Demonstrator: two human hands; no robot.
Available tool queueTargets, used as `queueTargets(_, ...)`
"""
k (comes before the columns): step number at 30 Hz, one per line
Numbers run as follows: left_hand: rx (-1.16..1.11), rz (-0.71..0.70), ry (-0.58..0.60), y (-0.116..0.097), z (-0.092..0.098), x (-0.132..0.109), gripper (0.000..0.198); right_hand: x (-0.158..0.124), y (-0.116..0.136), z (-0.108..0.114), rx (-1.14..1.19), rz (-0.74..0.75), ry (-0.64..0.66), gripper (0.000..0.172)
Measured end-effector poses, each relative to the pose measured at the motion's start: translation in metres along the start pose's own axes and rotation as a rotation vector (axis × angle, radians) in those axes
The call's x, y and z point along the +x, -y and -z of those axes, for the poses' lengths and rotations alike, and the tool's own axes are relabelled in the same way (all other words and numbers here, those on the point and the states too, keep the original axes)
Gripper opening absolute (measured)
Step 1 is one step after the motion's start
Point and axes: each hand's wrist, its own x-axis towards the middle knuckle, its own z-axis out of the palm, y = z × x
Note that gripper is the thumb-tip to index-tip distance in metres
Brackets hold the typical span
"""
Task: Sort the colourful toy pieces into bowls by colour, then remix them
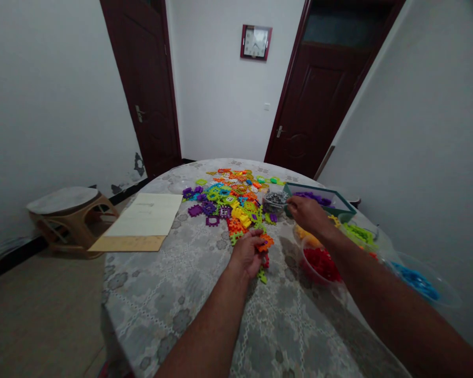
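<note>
My left hand point(247, 253) is over the near end of a heap of plastic pieces, its fingers closed on an orange interlocking piece point(266, 242) with notched edges. Green and red pieces show just below that hand. Further right, my right hand point(308, 212) has its fingertips pinched at the right rim of a clear bowl point(265, 206) filled with small grey pieces point(276, 197). The heap of colourful interlocking pieces point(223, 195), in purple, green, blue, yellow and orange, spreads across the table to the left of the bowl.
A green-edged tray point(343, 202) holds purple pieces. Clear bowls of red pieces point(321, 263), yellow-orange pieces point(306, 234), green pieces point(360, 234) and blue pieces point(415, 279) stand along the right. Cream paper point(145, 215) lies at left on the patterned tablecloth point(173, 310). A stool point(71, 215) stands beyond.
</note>
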Motion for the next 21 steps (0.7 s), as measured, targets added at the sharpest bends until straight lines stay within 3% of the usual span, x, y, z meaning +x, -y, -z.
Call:
queueTargets(5, 0.033, -0.084, 0.106, -0.001, -0.004, -0.007, 0.052, -0.055, 0.022, 0.013, 0.270, 0.129, 0.129, 0.030)
queueTargets(10, 0.040, -0.064, 0.193, -0.003, -0.007, -0.015, 0.056, -0.102, 0.045, 0.015, 0.461, 0.217, 0.224, 0.032)
queueTargets(17, 0.077, 0.027, 0.164, -0.001, -0.005, -0.008, 0.028, -0.123, 0.049, 0.000, 0.446, 0.236, 0.034, 0.018)
queueTargets(21, 0.072, 0.048, 0.139, -0.003, -0.004, -0.003, 0.020, -0.131, 0.041, 0.009, 0.495, 0.116, -0.077, 0.023)
